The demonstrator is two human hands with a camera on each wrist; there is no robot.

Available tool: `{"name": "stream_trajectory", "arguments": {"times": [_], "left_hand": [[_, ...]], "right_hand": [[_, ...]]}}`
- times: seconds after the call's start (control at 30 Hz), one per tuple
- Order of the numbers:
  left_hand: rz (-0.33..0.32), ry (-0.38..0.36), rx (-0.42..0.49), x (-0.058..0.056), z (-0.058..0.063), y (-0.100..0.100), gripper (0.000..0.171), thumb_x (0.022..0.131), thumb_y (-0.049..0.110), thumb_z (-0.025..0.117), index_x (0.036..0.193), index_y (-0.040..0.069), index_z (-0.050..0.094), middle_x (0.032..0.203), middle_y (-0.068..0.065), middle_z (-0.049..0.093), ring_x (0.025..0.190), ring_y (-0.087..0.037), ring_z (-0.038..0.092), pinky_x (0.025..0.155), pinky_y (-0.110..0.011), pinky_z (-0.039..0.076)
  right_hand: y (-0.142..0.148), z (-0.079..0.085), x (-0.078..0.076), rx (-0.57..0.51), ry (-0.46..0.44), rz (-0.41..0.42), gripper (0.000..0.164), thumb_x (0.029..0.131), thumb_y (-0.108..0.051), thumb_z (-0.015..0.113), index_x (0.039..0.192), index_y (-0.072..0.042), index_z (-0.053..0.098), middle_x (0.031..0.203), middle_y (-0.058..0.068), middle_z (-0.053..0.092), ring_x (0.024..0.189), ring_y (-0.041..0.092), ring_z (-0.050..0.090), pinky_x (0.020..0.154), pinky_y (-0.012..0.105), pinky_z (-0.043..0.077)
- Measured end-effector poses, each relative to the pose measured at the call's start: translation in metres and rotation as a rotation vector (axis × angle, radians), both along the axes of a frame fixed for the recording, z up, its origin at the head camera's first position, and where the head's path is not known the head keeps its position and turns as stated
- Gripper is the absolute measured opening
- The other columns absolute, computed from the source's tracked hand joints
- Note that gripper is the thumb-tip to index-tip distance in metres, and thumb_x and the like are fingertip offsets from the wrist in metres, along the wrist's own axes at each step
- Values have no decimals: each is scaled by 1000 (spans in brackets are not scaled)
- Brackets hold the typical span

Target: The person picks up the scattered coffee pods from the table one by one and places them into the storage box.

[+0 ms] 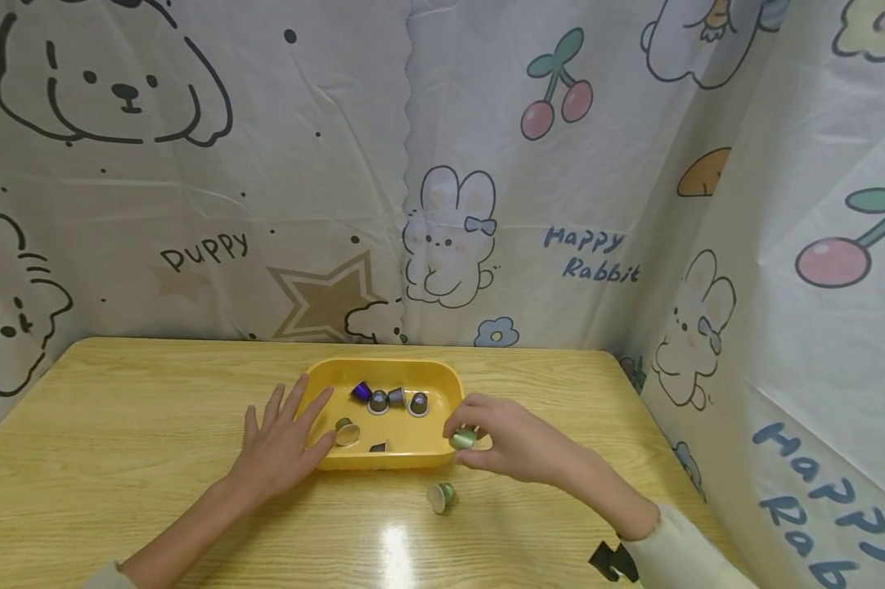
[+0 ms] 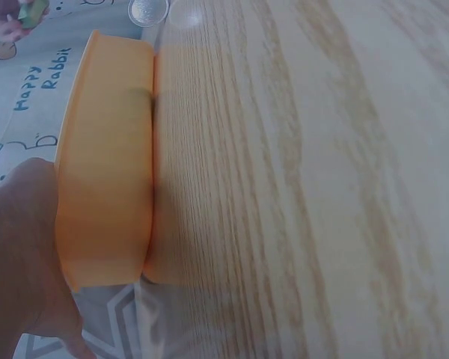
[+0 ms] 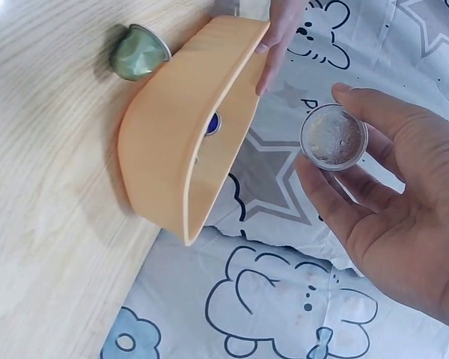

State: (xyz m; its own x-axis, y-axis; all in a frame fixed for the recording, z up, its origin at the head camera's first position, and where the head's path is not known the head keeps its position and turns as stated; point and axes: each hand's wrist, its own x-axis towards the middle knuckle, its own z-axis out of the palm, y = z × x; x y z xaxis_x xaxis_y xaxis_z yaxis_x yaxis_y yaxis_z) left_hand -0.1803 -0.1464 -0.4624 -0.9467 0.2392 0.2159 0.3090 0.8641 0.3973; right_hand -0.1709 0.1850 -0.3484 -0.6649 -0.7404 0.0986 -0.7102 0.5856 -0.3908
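You are mid-way through moving capsules: your right hand (image 1: 512,442) pinches a green foil-topped coffee capsule (image 1: 462,439) at the right end of the shallow yellow plastic tray (image 1: 442,384), just outside its rim. Your left hand (image 1: 284,442) lies flat with fingers spread, resting on the tray's left rim and steadying it. The next move, as I judge it, calls for carrying the capsule over the rim and letting go. Count: six capsules inside the tray, one in your fingers, and one more green capsule (image 1: 440,496) on the wooden counter (image 1: 119,458) just in front of the tray, eight in all
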Motion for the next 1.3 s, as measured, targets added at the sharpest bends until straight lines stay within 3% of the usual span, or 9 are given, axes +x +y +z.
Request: {"name": "stream_trajectory", "arguments": {"times": [0.3,0.53,0.9,1.07,1.3], "left_hand": [[1,-3,9,-1,-1,0,62,100,41,54,154,14,41,161,-23,18,143,-55,12,99,-82,7],[-3,-11,12,-3,2,0,62,100,42,54,153,14,41,161,-24,18,142,-56,13,98,-83,7],[0,-16,9,-5,4,-1,62,100,41,54,154,14,41,161,-24,18,142,-55,13,99,-82,8],[-3,-17,11,-5,4,0,62,100,41,54,154,13,41,161,-24,18,142,-56,13,98,-83,8],[-2,-13,11,-5,4,0,62,100,41,55,154,14,41,161,-25,18,142,-56,13,98,-83,8]], "right_hand": [[-18,11,-16,15,26,36,22,90,-18,77,110,-14,71,109,-3,64,92,8,59,76,20,52],[-31,13,-31,4,-17,44,19,92,-18,75,110,-14,71,110,-2,64,90,8,60,76,22,53],[-50,12,-55,22,-17,75,19,92,-17,74,110,-9,71,105,0,64,88,10,62,77,18,52],[-55,11,-63,22,-15,62,16,92,-16,74,107,-11,71,103,-1,63,88,9,61,78,23,54],[-63,1,-76,44,17,54,16,91,-18,76,105,-13,71,102,-2,64,87,9,58,72,22,50]]}}
